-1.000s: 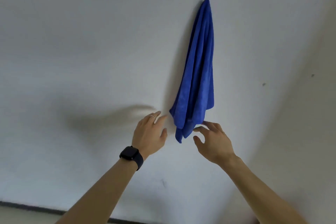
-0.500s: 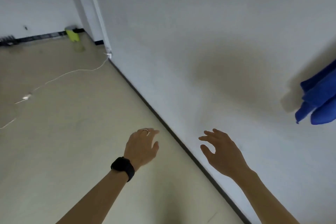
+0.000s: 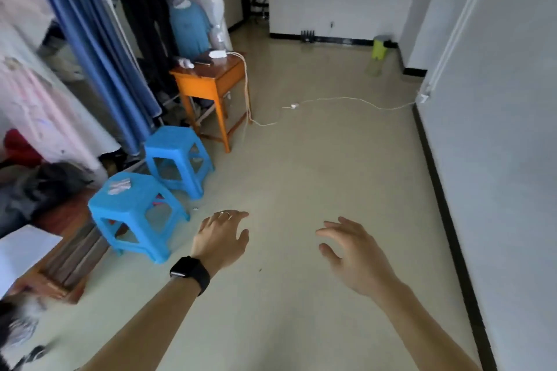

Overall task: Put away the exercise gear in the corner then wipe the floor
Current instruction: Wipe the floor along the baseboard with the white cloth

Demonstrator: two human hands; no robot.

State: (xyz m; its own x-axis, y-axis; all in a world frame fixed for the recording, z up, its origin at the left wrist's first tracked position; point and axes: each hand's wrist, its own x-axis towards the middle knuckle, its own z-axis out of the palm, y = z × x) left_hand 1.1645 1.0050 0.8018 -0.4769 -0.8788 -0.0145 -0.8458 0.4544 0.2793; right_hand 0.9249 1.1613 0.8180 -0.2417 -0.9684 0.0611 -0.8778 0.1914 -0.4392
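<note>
Two bare hands, left hand (image 3: 221, 239) and right hand (image 3: 352, 253), fingers (image 3: 330, 232) loosely spread and empty, floor (image 3: 316, 159) below them, two blue stools, near stool (image 3: 129, 193), far stool (image 3: 176, 143), one orange counter (image 3: 212, 74)

Domestic interior: a lived-in bedroom or dormitory room. A black garment (image 3: 147, 18) and a blue shirt (image 3: 190, 27) hang at left beside a blue curtain (image 3: 99, 48). A small orange wooden table (image 3: 211, 78) carries small items. One blue plastic stool (image 3: 174, 144) stands just beside it, with a second stool (image 3: 132, 199) nearer the viewer. A white cable (image 3: 346, 99) crosses the pale glossy floor (image 3: 316, 159) to a socket (image 3: 424, 97) at the plain white wall (image 3: 497, 129), which is edged by black skirting (image 3: 437, 175). A yellow-green bin (image 3: 379, 50) stands by the far wall.
</note>
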